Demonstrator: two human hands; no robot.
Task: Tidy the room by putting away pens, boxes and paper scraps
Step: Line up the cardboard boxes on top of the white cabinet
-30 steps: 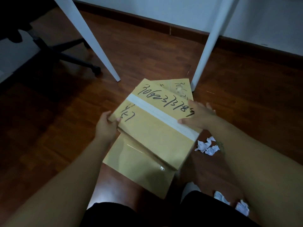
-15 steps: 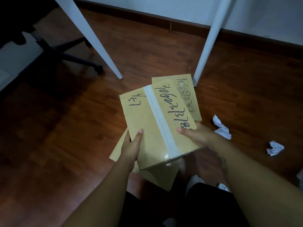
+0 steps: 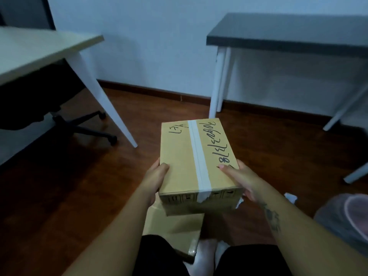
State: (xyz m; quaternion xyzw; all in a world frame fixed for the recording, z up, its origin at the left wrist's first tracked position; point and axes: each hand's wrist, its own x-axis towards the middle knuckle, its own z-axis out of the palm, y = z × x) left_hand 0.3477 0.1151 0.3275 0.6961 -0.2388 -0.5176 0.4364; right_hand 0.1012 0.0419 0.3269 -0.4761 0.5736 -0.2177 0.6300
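Observation:
A tan cardboard box (image 3: 179, 156), taped down the middle with white tape and marked with black handwriting, is held up in front of me. My left hand (image 3: 156, 176) grips its left side and my right hand (image 3: 241, 178) grips its right side, thumb on top. Directly beneath it sits a second tan box (image 3: 185, 209), mostly hidden. A third flat box (image 3: 173, 230) lies on the floor below, by my knees. A white paper scrap (image 3: 290, 197) lies on the wooden floor to the right, another scrap (image 3: 240, 202) peeks out under the held box.
A light-topped desk (image 3: 39, 50) with white legs stands at the left, with an office chair base (image 3: 83, 126) under it. A dark-topped table (image 3: 288, 34) stands at the right. A grey-pink bin or bag (image 3: 348, 218) sits at the right edge.
The top box has been turned lengthwise and lifted higher. My view has tilted up, so the desk and table tops now show.

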